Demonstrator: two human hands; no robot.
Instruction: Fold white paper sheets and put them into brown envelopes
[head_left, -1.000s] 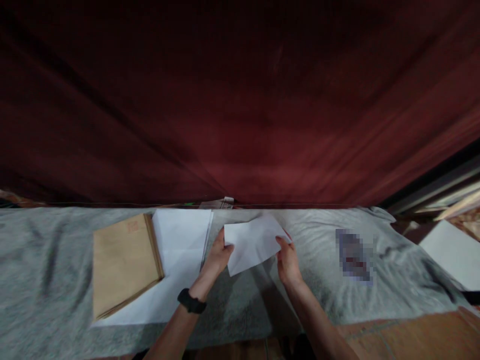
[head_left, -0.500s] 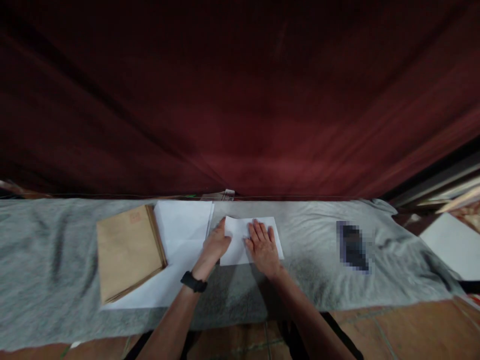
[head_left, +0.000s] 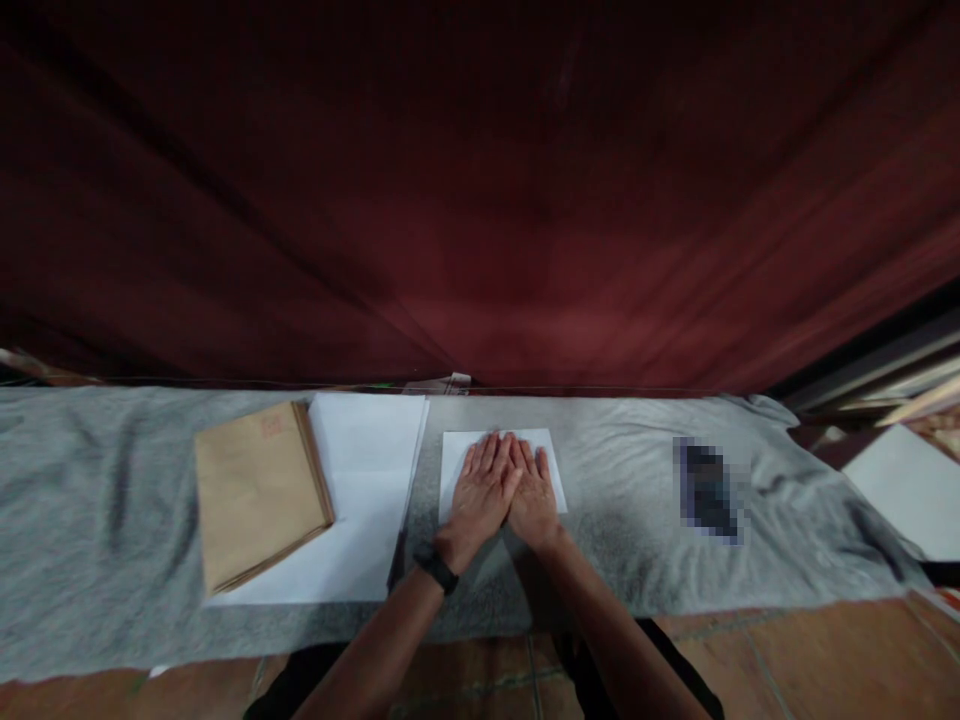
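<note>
A folded white sheet of paper point(head_left: 454, 462) lies flat on the grey cloth point(head_left: 622, 540) in front of me. Both hands press down on it side by side. My left hand point(head_left: 480, 495), with a black watch on the wrist, lies flat with fingers stretched out, and its fingers slightly overlap my right hand point(head_left: 534, 493), which is also flat and open. Left of the sheet sits a stack of white paper point(head_left: 364, 500), with a pile of brown envelopes point(head_left: 255, 490) resting on its left part.
A dark red curtain point(head_left: 480, 200) hangs behind the cloth's far edge. A dark blurred object point(head_left: 708, 492) lies on the cloth to the right. Another white sheet point(head_left: 907, 490) sits at far right. Brown tiled floor point(head_left: 810, 660) shows below the cloth.
The sheet was held up in both hands, then laid on the cloth. My left hand moved from the sheet's left edge onto its middle, beside my right hand.
</note>
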